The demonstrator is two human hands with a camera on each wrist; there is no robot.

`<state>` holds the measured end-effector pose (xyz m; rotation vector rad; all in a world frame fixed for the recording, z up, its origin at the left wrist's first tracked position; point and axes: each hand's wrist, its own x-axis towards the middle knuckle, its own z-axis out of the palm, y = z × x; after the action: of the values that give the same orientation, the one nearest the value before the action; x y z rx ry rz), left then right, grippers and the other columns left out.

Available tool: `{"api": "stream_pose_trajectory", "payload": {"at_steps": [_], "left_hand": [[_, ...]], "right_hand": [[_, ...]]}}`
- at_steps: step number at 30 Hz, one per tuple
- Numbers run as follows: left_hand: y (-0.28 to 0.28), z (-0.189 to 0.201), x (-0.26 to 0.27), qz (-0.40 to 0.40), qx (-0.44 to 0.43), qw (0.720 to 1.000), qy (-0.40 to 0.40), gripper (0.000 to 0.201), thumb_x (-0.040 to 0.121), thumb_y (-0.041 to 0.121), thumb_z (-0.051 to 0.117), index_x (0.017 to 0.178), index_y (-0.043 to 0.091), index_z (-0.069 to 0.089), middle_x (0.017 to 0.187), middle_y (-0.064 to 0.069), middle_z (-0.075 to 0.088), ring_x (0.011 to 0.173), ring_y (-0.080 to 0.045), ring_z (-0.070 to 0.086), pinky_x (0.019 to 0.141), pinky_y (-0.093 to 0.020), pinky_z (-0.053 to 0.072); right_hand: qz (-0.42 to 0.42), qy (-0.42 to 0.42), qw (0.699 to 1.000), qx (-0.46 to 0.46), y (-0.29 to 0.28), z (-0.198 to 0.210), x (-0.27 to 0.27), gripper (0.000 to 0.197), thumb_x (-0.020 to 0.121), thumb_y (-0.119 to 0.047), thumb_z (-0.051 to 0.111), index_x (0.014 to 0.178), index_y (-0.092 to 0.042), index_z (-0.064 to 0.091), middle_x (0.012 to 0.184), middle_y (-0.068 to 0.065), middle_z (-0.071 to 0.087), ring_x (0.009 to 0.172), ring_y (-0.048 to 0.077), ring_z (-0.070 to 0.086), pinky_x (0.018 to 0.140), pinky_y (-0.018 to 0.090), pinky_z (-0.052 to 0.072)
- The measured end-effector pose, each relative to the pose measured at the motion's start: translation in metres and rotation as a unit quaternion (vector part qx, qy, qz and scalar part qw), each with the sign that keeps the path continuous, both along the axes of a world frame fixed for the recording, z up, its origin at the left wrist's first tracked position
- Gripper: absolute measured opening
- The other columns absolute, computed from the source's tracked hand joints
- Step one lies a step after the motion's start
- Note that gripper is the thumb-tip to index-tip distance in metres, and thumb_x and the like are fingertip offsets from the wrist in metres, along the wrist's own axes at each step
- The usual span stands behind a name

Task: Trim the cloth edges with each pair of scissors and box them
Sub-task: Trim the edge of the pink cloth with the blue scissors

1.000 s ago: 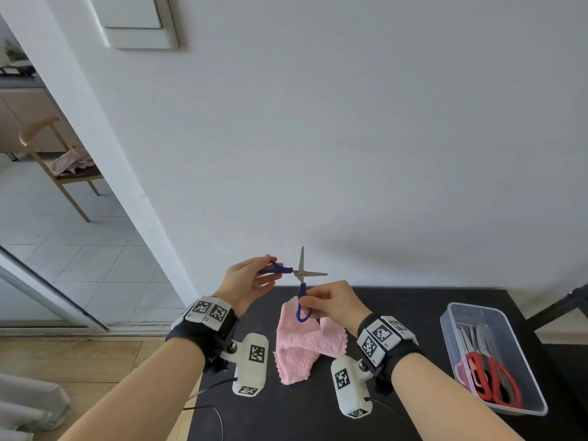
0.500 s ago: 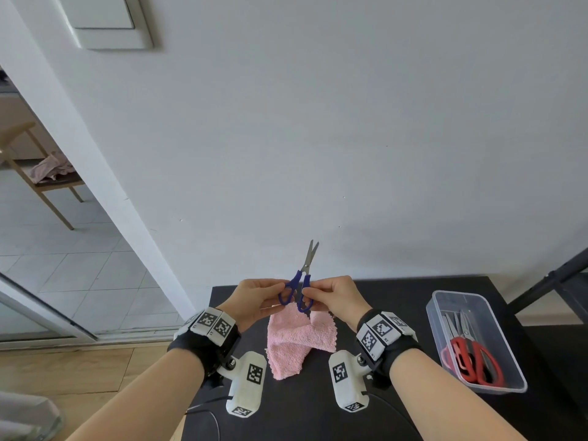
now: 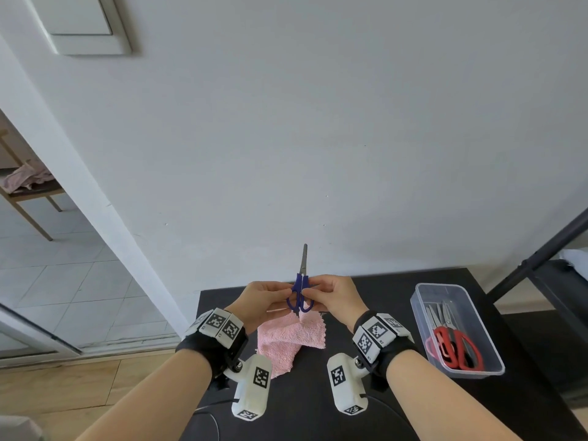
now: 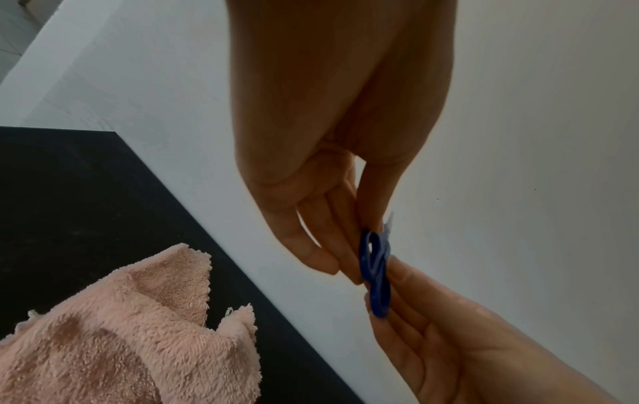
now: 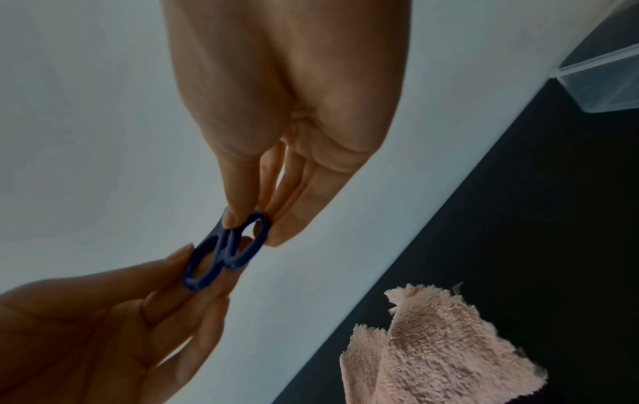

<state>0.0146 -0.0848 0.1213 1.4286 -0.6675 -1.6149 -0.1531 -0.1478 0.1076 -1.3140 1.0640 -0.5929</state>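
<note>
Two hands meet over the table, both pinching the handle loops of the blue scissors (image 3: 300,292). The left hand (image 3: 261,301) nips the left loop between thumb and fingertips (image 4: 323,262), the other fingers curled loosely under it. The right hand (image 3: 336,296) does the same on the right loop, thumb on top and fingertips (image 5: 280,232) beneath. Between the two sets of fingers the loops lie pressed together, and the blades stand closed, pointing straight up past the fingertips toward the white wall (image 3: 350,122).

Just below the fingers, lying on the black table (image 3: 445,409), is the pink cloth (image 3: 288,340), rumpled and folded, with one ragged corner rising close beneath the scissor loops. Neither hand touches it.

Well off to the right of the right hand's fingers sits a clear plastic box (image 3: 458,372) on the same table. Inside it lie red-handled scissors (image 3: 458,346), handles toward the near end and blades toward the wall; how many pairs are in there I cannot tell for certain.

Far to the left of the left hand's fingers, through a doorway, a wooden chair (image 3: 28,198) carries some crumpled pinkish fabric (image 3: 27,179).
</note>
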Motion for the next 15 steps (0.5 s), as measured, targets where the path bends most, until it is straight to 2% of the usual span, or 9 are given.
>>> {"api": "stream_pose_trajectory", "payload": {"at_steps": [4,6,10,13,15], "left_hand": [[0.003,-0.004,-0.007,-0.021,0.008,0.999,-0.027,0.023,0.089,0.006,0.061,0.11,0.0,0.066,0.106,-0.018,0.07,0.088,-0.018,0.069,0.07,-0.021,0.055],[0.004,-0.008,-0.01,-0.039,0.011,0.999,-0.032,0.023,0.089,0.007,0.062,0.11,0.0,0.066,0.106,-0.018,0.07,0.089,-0.018,0.068,0.074,-0.022,0.055],[0.006,-0.014,-0.021,-0.091,0.019,0.994,-0.062,0.022,0.089,0.012,0.062,0.108,0.004,0.068,0.104,-0.015,0.071,0.092,-0.017,0.069,0.082,-0.024,0.054],[0.005,-0.016,-0.034,-0.126,0.026,0.988,-0.085,0.026,0.085,0.019,0.069,0.107,0.006,0.069,0.103,-0.013,0.073,0.094,-0.017,0.07,0.07,-0.021,0.055],[0.002,-0.017,-0.046,-0.156,0.024,0.981,-0.116,0.025,0.086,0.02,0.068,0.106,0.005,0.068,0.093,-0.011,0.074,0.082,-0.016,0.071,0.065,-0.02,0.055]], "right_hand": [[-0.002,0.033,0.999,-0.041,0.007,-0.003,-0.003,0.026,0.078,-0.002,0.073,0.103,-0.005,0.07,0.082,-0.001,0.072,0.073,0.005,0.068,0.065,0.016,0.053],[-0.001,0.055,0.997,-0.056,0.014,-0.005,-0.006,0.029,0.075,-0.004,0.076,0.104,-0.006,0.071,0.086,0.0,0.072,0.076,0.005,0.067,0.066,0.014,0.052],[-0.01,0.102,0.993,-0.065,0.028,-0.011,-0.019,0.029,0.075,-0.008,0.077,0.103,-0.011,0.072,0.091,0.002,0.073,0.082,0.01,0.068,0.071,0.018,0.054],[-0.038,0.15,0.986,-0.068,0.036,-0.017,-0.032,0.029,0.073,-0.011,0.077,0.102,-0.016,0.073,0.094,0.001,0.074,0.09,0.012,0.068,0.086,0.026,0.054],[-0.058,0.175,0.981,-0.067,0.04,-0.019,-0.042,0.03,0.073,-0.01,0.076,0.102,-0.015,0.073,0.095,0.002,0.074,0.091,0.014,0.069,0.088,0.03,0.054]]}}
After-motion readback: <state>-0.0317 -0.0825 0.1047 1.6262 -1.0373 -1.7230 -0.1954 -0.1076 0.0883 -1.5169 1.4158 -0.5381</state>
